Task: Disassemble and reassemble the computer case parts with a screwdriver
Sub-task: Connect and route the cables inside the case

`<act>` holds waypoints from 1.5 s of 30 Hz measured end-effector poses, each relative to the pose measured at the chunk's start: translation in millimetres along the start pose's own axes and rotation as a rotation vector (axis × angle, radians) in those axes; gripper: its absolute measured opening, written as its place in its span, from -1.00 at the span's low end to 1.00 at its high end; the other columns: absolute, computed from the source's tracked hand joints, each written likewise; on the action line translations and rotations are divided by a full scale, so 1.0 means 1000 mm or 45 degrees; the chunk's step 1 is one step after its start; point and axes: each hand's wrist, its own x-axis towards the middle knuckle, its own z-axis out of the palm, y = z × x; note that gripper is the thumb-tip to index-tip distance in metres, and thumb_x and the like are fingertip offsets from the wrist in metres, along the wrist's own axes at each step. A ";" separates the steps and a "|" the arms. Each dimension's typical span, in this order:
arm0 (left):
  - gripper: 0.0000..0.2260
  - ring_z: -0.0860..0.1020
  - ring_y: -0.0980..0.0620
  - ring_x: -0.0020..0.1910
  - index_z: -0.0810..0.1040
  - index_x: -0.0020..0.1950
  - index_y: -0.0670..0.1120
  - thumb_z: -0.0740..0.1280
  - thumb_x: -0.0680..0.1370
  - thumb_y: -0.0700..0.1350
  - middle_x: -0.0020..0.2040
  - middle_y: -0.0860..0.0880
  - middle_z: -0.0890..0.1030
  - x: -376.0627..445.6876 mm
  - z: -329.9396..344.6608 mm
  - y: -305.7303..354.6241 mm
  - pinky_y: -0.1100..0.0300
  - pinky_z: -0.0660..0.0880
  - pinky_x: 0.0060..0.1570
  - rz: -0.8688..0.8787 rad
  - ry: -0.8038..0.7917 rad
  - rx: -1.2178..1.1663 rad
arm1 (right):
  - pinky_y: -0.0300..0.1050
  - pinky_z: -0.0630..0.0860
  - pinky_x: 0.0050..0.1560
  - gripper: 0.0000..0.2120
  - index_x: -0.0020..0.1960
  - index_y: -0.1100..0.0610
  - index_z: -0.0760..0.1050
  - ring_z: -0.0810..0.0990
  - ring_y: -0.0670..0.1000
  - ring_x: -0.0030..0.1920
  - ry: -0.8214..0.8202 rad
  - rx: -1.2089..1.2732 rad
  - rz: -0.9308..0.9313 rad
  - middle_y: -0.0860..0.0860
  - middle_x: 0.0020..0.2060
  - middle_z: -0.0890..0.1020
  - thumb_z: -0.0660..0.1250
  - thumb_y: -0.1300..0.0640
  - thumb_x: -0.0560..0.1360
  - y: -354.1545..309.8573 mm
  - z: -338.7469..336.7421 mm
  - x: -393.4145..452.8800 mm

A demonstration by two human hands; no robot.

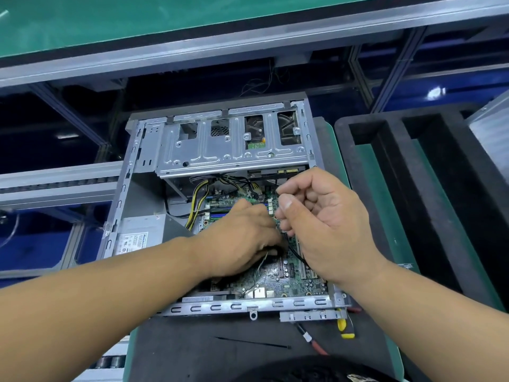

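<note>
the computer case (220, 161) lies open on its side on a dark mat (192, 351) on the table, and both hands are inside over the green board (292, 279): the left hand (242, 241) lies palm down with fingertips hidden, so i cannot tell its grip, while the right hand (322, 219) has its grip curled round a thin black cable (296, 253). the step looks like freeing a cable, so pull at the plug, straight out, and steady the board. the yellow screwdriver (344, 326) lies by the case's near edge, a black foam tray (413, 188) sits to the right, and metal rails run behind
</note>
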 end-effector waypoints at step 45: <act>-0.57 0.12 0.04 -0.24 0.01 -0.35 0.05 0.33 0.25 -0.03 -0.47 0.07 0.40 0.013 0.031 0.015 0.04 -0.18 -0.20 0.086 -0.210 0.498 | -0.11 0.60 -0.27 -0.91 -0.02 0.10 0.58 0.63 -0.03 -0.32 -0.007 0.071 0.015 0.04 -0.30 0.65 0.34 0.25 0.54 -0.005 0.002 0.001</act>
